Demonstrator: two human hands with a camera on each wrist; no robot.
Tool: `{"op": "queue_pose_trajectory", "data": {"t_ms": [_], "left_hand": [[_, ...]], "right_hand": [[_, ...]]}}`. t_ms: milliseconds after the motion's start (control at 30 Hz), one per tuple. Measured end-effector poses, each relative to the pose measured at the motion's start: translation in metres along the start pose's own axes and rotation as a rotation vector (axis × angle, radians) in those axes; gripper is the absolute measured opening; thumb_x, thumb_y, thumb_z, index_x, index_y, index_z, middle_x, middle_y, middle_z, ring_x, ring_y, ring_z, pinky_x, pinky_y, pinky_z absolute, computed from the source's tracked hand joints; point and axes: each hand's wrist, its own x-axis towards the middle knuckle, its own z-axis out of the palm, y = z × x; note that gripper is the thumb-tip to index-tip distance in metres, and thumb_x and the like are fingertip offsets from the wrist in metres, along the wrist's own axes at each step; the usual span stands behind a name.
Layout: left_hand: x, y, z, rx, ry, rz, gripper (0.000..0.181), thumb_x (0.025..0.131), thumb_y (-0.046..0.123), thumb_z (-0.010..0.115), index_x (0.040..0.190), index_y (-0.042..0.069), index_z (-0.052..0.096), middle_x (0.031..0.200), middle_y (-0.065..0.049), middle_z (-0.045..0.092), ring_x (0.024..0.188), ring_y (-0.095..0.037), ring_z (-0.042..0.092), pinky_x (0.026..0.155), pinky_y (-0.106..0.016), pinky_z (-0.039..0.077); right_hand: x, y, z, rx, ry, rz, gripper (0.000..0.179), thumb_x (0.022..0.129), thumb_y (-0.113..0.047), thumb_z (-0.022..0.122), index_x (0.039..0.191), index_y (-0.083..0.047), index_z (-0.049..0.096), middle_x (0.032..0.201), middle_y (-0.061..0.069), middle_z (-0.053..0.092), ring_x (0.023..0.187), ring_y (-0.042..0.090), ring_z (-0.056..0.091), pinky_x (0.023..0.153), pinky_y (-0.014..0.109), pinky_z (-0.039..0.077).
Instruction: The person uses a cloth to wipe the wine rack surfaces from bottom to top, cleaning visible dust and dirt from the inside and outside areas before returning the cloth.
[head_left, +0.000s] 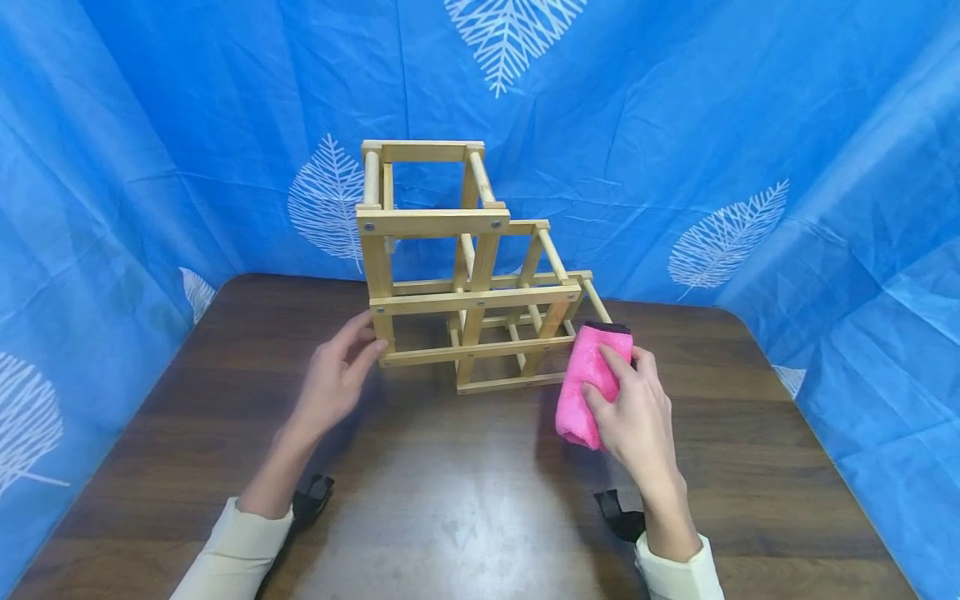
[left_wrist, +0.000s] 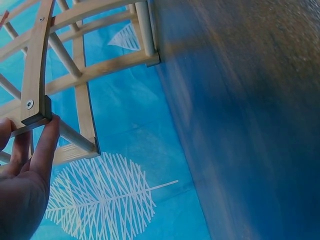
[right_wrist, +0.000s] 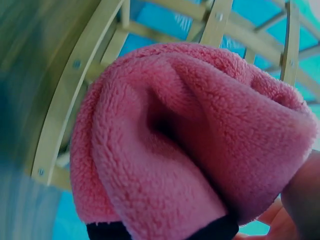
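Note:
A stepped wooden rack (head_left: 427,223) of light slats and round dowels stands toward the back of the table. My left hand (head_left: 336,375) pinches its lower left corner between thumb and fingers; the left wrist view shows the fingertips (left_wrist: 50,132) against the end of a screwed slat (left_wrist: 34,75). In my right hand (head_left: 637,412) is a folded pink plush cloth (head_left: 585,387) with a dark edge, held by the rack's lower right end. From the right wrist, the cloth (right_wrist: 165,130) hides much of the rack, so contact between them cannot be told.
The dark wood-grain table (head_left: 450,483) has rounded back corners. A blue curtain (head_left: 622,108) with white leaf prints hangs behind it and on both sides. Black straps (head_left: 621,518) show by the wrists.

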Motion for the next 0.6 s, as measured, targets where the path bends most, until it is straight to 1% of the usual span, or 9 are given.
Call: {"op": "queue_pose_trajectory", "data": {"t_ms": [100, 233, 367, 500, 600], "left_hand": [[0.0, 0.0, 0.0, 0.0, -0.004, 0.009, 0.044, 0.1, 0.01, 0.059, 0.143, 0.011, 0.05, 0.108, -0.016, 0.069, 0.099, -0.031, 0.066, 0.084, -0.052, 0.053], [0.0, 0.0, 0.001, -0.005, -0.004, 0.014, 0.044, 0.1, 0.011, 0.058, 0.143, 0.011, 0.05, 0.108, -0.016, 0.068, 0.099, -0.031, 0.066, 0.085, -0.053, 0.053], [0.0, 0.001, 0.001, -0.017, 0.002, 0.017, 0.044, 0.1, 0.009, 0.059, 0.143, 0.01, 0.051, 0.108, -0.016, 0.068, 0.098, -0.032, 0.065, 0.085, -0.052, 0.053], [0.0, 0.0, 0.001, -0.026, 0.006, 0.01, 0.043, 0.1, 0.009, 0.059, 0.143, 0.01, 0.051, 0.108, -0.017, 0.068, 0.098, -0.032, 0.065, 0.082, -0.053, 0.053], [0.0, -0.001, 0.001, -0.022, 0.011, 0.009, 0.043, 0.1, 0.01, 0.059, 0.142, 0.011, 0.052, 0.107, -0.016, 0.068, 0.097, -0.031, 0.065, 0.08, -0.05, 0.053]], "right_hand": [[0.003, 0.009, -0.005, -0.01, 0.027, 0.03, 0.06, 0.081, -0.006, 0.079, 0.136, 0.004, 0.055, 0.134, 0.028, 0.044, 0.107, 0.045, 0.053, 0.079, 0.059, 0.049], [0.007, 0.021, -0.012, -0.008, 0.054, 0.075, 0.06, 0.082, -0.005, 0.078, 0.136, 0.005, 0.054, 0.136, 0.03, 0.043, 0.113, 0.049, 0.05, 0.084, 0.063, 0.045], [0.011, 0.03, -0.015, 0.006, 0.069, 0.102, 0.06, 0.082, -0.006, 0.077, 0.137, 0.005, 0.054, 0.135, 0.03, 0.043, 0.114, 0.05, 0.049, 0.086, 0.063, 0.044], [0.011, 0.031, -0.012, 0.032, 0.065, 0.096, 0.06, 0.083, -0.007, 0.077, 0.137, 0.004, 0.053, 0.136, 0.029, 0.043, 0.113, 0.048, 0.049, 0.085, 0.062, 0.045], [0.009, 0.025, -0.008, 0.04, 0.057, 0.059, 0.059, 0.083, -0.006, 0.077, 0.137, 0.004, 0.054, 0.135, 0.027, 0.043, 0.109, 0.046, 0.052, 0.081, 0.06, 0.048]]}}
